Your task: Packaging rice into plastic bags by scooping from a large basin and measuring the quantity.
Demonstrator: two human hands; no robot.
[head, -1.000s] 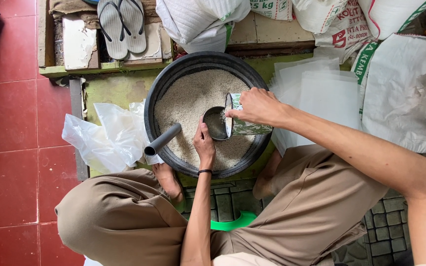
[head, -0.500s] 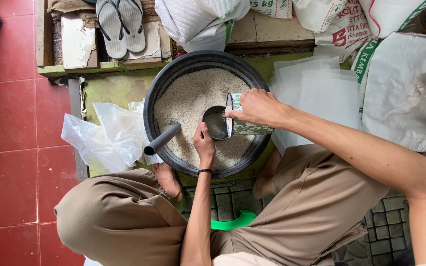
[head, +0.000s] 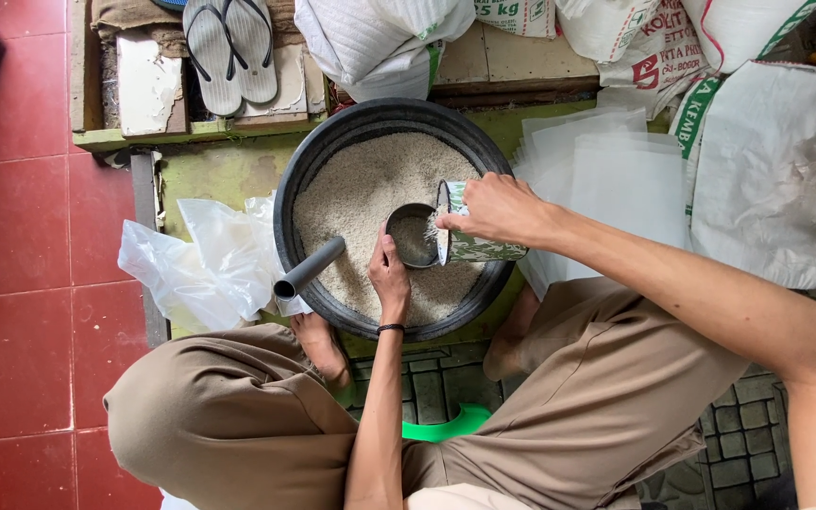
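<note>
- The basin [head: 299, 179], black and round, sits on the green ledge between the person's knees, holding a wide bed of rice [head: 356, 203]. It is the largest risk: a knee or foot [head: 318, 345] nudging the near rim could, I judge, tip grain onto the floor.
- The sacks [head: 776, 170] and clear bags [head: 606, 170] crowd the right side; the right forearm crosses above them and could snag one if it swings wide.
- The crumpled bag [head: 200, 260] lies just beside the basin on the left; spilled rice there would be hard to recover.
- The pipe [head: 309, 269] leans on the near-left rim, one end in the rice; a bump from the left arm could roll it off.
- The can [head: 474, 241] is gripped in the right hand [head: 498, 208], fingers wrapped around it, tilted on its side so rice pours out. Too steep a tilt could overshoot.
- The cup [head: 413, 236] stands in the rice, partly filled, touching the can's mouth. The left hand [head: 389, 274] steadies it, fingers curled on the near rim; a slip would bury it.
</note>
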